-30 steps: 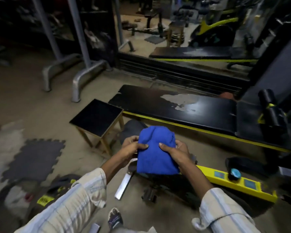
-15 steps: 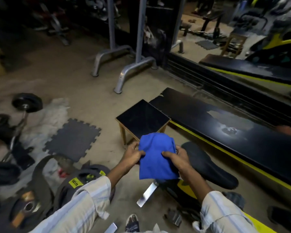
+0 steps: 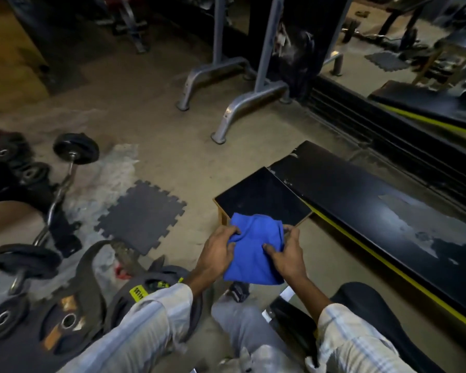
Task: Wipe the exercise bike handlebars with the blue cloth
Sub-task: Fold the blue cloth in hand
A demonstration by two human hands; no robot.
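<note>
Blue cloth [image 3: 253, 251] hangs lengthwise downward between both hands [image 3: 253, 254].

Left hand [image 3: 218, 249], right hand [image 3: 287, 254], both clenched.

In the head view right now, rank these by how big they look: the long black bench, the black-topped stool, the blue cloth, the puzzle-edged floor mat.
1. Long black bench, clearly largest.
2. Puzzle-edged floor mat and black-topped stool look alike; I won't rank them.
3. Blue cloth, smallest, though nearest the camera and bunched in the left hand and right hand.
</note>
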